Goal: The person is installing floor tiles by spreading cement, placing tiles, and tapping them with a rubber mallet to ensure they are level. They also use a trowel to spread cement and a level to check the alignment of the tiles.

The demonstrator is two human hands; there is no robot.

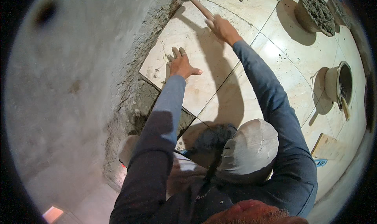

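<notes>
My left hand (180, 65) lies with spread fingers on a cream floor tile (200, 90) beside the rough wall base. A mallet (202, 8) with a wooden handle is in my right hand (224, 28), its fingers closed round the grip. The mallet's head is blurred and partly cut off at the top edge, near the wall. Bits of mortar are scattered on the tile. Grey wet mortar (143, 102) shows along the tile's near left edge, between it and the wall.
A grey plastered wall (70, 86) fills the left side. At the far right stand a bucket heaped with mortar (318, 12) and another bucket (333, 82) with a wooden handle sticking out. A wooden board (328, 145) and a blue tool (321, 162) lie at the right.
</notes>
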